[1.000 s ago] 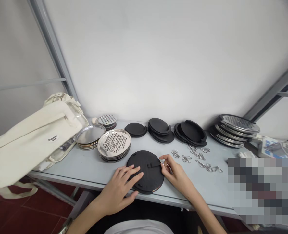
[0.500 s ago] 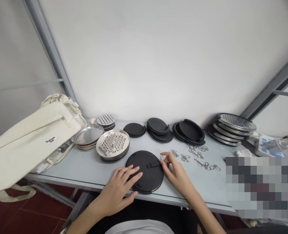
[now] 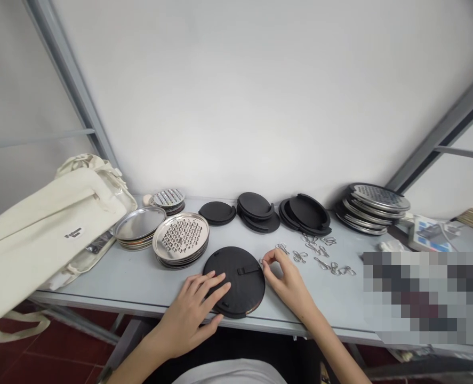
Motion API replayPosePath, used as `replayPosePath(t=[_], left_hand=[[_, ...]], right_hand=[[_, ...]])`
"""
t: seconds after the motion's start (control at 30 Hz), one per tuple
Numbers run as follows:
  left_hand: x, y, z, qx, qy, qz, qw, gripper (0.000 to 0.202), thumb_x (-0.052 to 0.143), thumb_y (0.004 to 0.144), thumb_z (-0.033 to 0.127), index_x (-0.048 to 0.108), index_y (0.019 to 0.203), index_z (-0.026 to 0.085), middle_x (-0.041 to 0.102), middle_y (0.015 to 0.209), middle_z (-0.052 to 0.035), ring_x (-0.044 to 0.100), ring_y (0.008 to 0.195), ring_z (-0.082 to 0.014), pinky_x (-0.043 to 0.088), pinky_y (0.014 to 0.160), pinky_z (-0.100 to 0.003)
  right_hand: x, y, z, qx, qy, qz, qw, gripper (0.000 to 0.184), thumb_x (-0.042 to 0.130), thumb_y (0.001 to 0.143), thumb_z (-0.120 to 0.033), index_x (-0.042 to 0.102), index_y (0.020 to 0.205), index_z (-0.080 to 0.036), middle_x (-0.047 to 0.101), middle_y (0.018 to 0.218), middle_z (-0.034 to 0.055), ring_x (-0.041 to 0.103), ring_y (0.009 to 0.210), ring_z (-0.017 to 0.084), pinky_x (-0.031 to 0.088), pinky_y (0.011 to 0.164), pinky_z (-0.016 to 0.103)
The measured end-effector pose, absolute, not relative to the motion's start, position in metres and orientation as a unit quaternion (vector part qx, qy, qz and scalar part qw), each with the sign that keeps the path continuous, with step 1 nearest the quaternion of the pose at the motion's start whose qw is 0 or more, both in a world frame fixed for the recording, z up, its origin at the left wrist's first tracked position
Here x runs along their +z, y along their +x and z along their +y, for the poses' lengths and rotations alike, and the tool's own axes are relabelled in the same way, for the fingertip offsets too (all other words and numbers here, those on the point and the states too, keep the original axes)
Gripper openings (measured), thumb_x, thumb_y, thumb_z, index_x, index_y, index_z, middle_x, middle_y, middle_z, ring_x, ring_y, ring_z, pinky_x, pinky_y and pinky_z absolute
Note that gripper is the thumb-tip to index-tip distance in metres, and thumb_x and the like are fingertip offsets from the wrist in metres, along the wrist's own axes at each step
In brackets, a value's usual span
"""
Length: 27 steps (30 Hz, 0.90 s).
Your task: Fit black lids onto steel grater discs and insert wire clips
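A round black plastic disc point(image 3: 242, 290) with a narrow slot and tab lies on the table near its front edge. My left hand point(image 3: 198, 309) rests on the disc's left side, fingers spread and flat. At the disc's right edge, thumb and forefinger of my right hand point(image 3: 286, 280) pinch a small bent wire clip point(image 3: 261, 261); only its loop shows, beside the tab. More loose wire clips point(image 3: 299, 257) are scattered to the right of that hand. A stack of round metal grater plates point(image 3: 181, 236) stands behind and left of the disc.
Plain metal discs point(image 3: 140, 223) and small graters point(image 3: 168, 198) are stacked at the left, beside a cream bag point(image 3: 60, 224). Black round holders point(image 3: 308, 212) line the wall. Assembled graters point(image 3: 380, 197) are piled at the back right, near a box point(image 3: 430, 233).
The view has shifted slightly to the right. My right thumb and forefinger have drawn closer together on the wire clip at the disc's edge. My left hand stays on the disc.
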<state>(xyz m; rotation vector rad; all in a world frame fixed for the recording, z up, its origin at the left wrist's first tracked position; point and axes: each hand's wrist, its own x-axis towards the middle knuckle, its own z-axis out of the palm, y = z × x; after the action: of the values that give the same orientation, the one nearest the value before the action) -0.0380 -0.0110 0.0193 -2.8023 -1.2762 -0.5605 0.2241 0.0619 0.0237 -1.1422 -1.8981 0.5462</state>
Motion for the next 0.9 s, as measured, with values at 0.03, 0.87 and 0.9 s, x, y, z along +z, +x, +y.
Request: replayPosePath(t=[0.03, 0.87, 0.9], left_hand=[[0.019, -0.038, -0.011, -0.179, -0.895, -0.409, 0.005, 0.057, 0.050, 0.090, 0.021, 0.034, 0.144, 0.025, 0.038, 0.146, -0.0057, 0.035, 0.132, -0.0267, 0.037, 0.103, -0.043], [0.023, -0.008, 0.014, -0.177, -0.932, -0.314, 0.041, 0.068, 0.057, 0.084, 0.030, 0.032, 0.145, 0.015, 0.029, 0.152, -0.0144, 0.028, 0.138, -0.0343, 0.036, 0.105, -0.049], [0.022, -0.008, 0.014, -0.178, -0.932, -0.314, 0.045, 0.067, 0.057, 0.084, 0.030, 0.032, 0.145, 0.015, 0.028, 0.152, -0.0145, 0.027, 0.138, -0.0342, 0.036, 0.106, -0.049]], right_hand=[[0.025, 0.224, 0.062, 0.211, -0.456, -0.757, 0.418, 0.007, 0.046, 0.089, -0.020, 0.049, 0.083, -0.021, 0.054, 0.083, 0.0037, 0.053, 0.082, 0.020, 0.043, 0.077, 0.033], [0.023, 0.219, 0.065, 0.270, -0.502, -0.713, 0.409, 0.024, 0.043, 0.096, -0.039, 0.052, 0.083, -0.021, 0.049, 0.064, -0.0031, 0.047, 0.060, 0.015, 0.038, 0.058, 0.025], [0.022, 0.218, 0.065, 0.286, -0.498, -0.707, 0.413, 0.026, 0.043, 0.096, -0.041, 0.053, 0.083, -0.021, 0.047, 0.062, -0.0037, 0.046, 0.058, 0.014, 0.038, 0.057, 0.025]])
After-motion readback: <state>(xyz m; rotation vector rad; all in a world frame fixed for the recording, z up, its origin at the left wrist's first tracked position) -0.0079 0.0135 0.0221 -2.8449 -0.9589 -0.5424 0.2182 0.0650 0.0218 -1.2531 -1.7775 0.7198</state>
